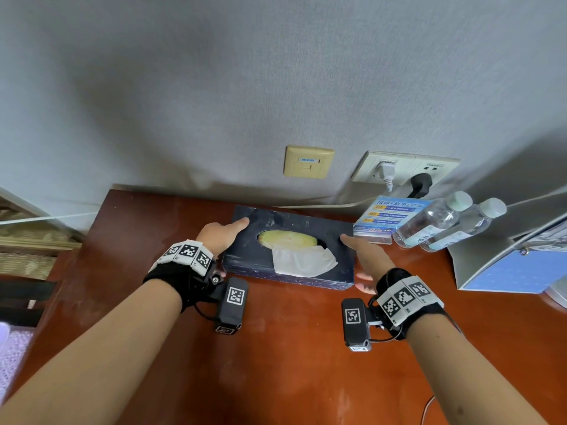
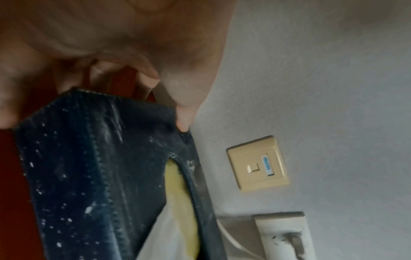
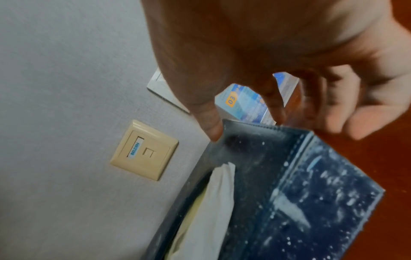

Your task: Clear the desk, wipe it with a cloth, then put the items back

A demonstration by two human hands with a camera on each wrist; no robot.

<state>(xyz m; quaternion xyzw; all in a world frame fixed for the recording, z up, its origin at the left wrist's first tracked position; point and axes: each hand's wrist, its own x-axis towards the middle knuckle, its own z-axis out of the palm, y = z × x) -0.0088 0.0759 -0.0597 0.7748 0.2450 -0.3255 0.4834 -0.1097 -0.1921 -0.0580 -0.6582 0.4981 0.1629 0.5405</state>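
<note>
Both hands hold the dark tissue box [image 1: 288, 246] on the table [image 1: 276, 348]: left hand [image 1: 219, 236] grips its left end, right hand [image 1: 363, 256] its right end, beside two bottles [image 1: 445, 223].

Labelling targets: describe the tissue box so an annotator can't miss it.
On the reddish-brown wooden desk, against the grey wall below the beige data socket, sits a dark navy rectangular tissue box, held between the left hand and right hand. Only it has an oval opening with a white tissue sticking out.
</note>
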